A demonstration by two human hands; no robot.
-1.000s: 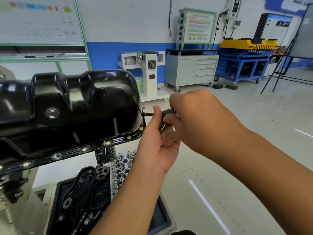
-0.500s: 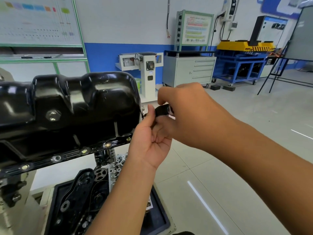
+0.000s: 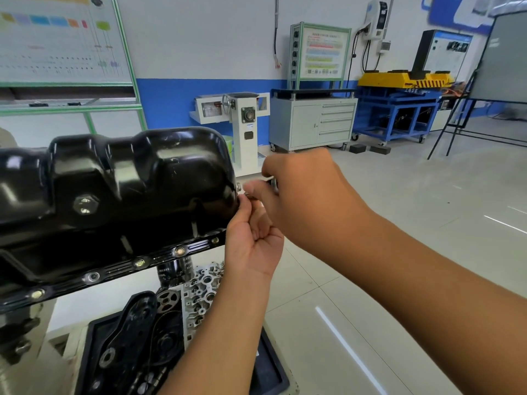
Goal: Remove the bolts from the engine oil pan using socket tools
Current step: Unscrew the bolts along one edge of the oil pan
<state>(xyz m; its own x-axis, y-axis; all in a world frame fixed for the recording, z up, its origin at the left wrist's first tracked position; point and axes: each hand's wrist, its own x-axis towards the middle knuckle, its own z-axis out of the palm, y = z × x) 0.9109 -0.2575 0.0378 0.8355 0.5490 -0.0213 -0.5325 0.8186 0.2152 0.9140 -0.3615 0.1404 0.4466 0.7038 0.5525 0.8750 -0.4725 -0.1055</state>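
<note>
The glossy black oil pan (image 3: pixel 119 183) fills the left side, its flange facing me with several bolts (image 3: pixel 179 251) along the lower edge. At the pan's right end my left hand (image 3: pixel 252 238) pinches the tip of the socket tool (image 3: pixel 273 182) close to a bolt head (image 3: pixel 239 186). My right hand (image 3: pixel 305 195) curls over the tool's handle from the right and hides most of it. Both hands touch each other there.
Below the pan a black tray (image 3: pixel 268 374) holds a timing cover (image 3: pixel 134 337) and a grey cylinder head part (image 3: pixel 204 289). An oil filter (image 3: pixel 174 269) hangs under the flange. A white stand (image 3: pixel 242 129) and a grey cabinet (image 3: pixel 313 121) are behind.
Both hands with the tool have moved left, closer to the pan's right end. The black handle that showed between the hands is now almost wholly covered by my right hand.
</note>
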